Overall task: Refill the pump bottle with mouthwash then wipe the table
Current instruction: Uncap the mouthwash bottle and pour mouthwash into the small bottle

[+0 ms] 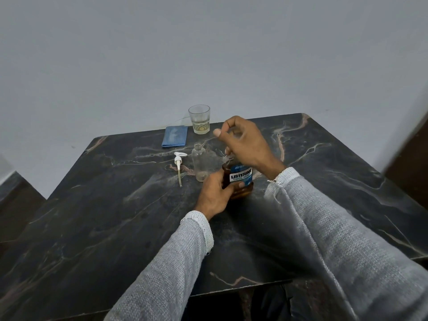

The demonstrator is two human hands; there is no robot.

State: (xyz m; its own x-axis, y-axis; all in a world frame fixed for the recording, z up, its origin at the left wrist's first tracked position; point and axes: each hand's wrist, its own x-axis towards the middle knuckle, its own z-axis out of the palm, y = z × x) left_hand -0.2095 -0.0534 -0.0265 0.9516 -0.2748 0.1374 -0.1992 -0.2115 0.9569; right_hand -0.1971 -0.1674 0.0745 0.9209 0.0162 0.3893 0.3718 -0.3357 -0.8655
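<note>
Head view: the left hand (214,194) wraps the amber Listerine mouthwash bottle (239,179) mid-bench (115,205); the right hand (245,140) pinches at its top, cap hidden. Empty clear pump bottle (202,162) stands at ten o'clock: light, slippery, tippy; grip its waist.

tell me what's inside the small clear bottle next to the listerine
The small clear bottle looks empty, uncapped, its pump head lying on the table beside it. The left hand covers a little of its lower right side, so that corner is hidden.
</note>
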